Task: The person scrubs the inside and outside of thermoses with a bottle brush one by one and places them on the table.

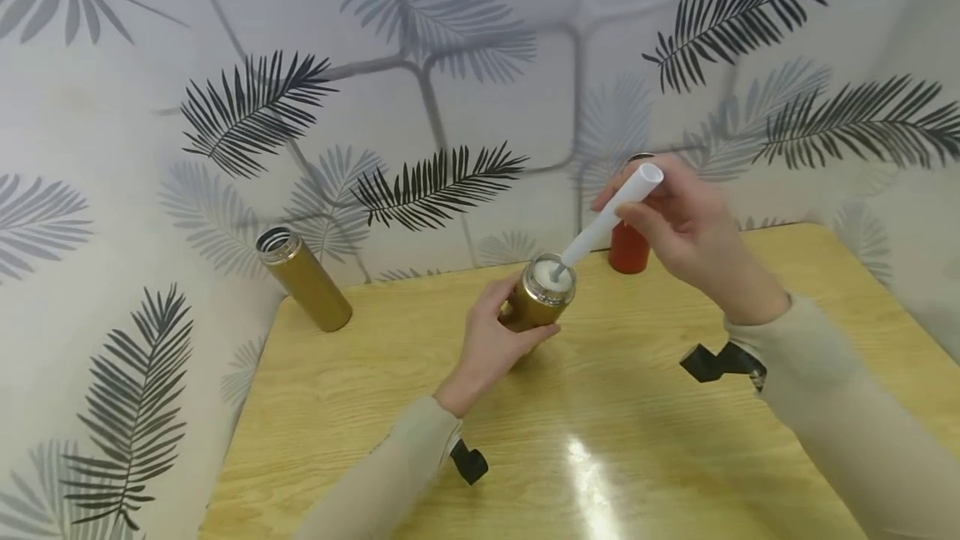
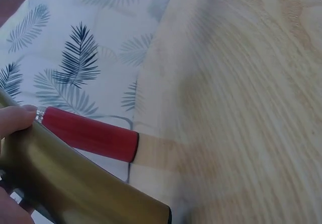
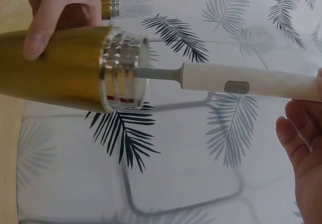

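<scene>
Left hand (image 1: 486, 336) (head view) grips gold bottle (image 1: 527, 310); right hand (image 1: 699, 240) pinches white tool (image 1: 600, 225), shaft (image 1: 558, 272) inside bottle; red bottle (image 1: 628, 252) partly behind right hand. Left wrist: gold bottle partly covers red. Right wrist: second gold bottle (image 3: 106, 7) beyond left hand.

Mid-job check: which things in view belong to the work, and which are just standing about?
In use:
- gold bottle, gripped by the left hand
- white-handled tool, held by the right hand, its grey shaft in the bottle's mouth

Apparently idle:
- second gold bottle, open, upright on the table's far left
- red bottle, behind the right hand
</scene>
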`<state>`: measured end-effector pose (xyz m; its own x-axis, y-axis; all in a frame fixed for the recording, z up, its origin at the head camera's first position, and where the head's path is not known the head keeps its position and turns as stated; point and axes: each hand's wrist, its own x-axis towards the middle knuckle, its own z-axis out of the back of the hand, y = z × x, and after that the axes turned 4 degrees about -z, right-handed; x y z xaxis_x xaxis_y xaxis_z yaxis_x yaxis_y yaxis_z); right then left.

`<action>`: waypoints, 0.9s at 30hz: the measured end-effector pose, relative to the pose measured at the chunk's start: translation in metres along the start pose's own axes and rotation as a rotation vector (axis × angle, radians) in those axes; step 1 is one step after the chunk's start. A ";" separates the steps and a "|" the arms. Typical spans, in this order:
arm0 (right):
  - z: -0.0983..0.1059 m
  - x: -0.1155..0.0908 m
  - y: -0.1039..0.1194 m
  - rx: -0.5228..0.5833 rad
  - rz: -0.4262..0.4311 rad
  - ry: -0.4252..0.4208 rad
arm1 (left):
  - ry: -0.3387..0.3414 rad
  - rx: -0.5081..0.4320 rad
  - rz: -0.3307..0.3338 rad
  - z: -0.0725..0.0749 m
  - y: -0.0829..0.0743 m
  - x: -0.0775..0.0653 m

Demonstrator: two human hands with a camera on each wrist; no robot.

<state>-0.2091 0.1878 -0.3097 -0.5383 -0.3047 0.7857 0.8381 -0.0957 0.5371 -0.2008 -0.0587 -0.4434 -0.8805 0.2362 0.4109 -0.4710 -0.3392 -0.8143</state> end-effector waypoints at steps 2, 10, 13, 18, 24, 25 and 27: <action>-0.006 -0.004 -0.006 -0.016 0.009 0.045 | 0.003 0.028 -0.037 0.003 -0.007 0.003; -0.021 -0.018 -0.024 -0.212 0.108 -0.028 | 0.022 0.128 -0.131 0.004 -0.027 0.017; -0.027 -0.023 -0.029 -0.266 0.119 -0.047 | 0.026 0.149 -0.133 0.005 -0.024 0.015; -0.030 -0.037 -0.032 -0.274 0.063 -0.126 | 0.040 0.188 -0.127 0.005 -0.016 0.013; -0.020 -0.041 -0.019 -0.221 0.046 -0.215 | 0.052 0.199 -0.062 0.007 -0.009 0.012; -0.018 -0.039 -0.016 -0.208 0.052 -0.229 | 0.053 0.198 -0.052 0.007 -0.007 0.011; -0.013 -0.034 -0.010 -0.191 0.057 -0.261 | 0.050 0.197 -0.039 0.009 -0.006 0.010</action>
<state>-0.1977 0.1864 -0.3459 -0.4735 -0.0641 0.8785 0.8558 -0.2694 0.4416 -0.2072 -0.0621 -0.4306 -0.8602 0.2956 0.4156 -0.5100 -0.4995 -0.7003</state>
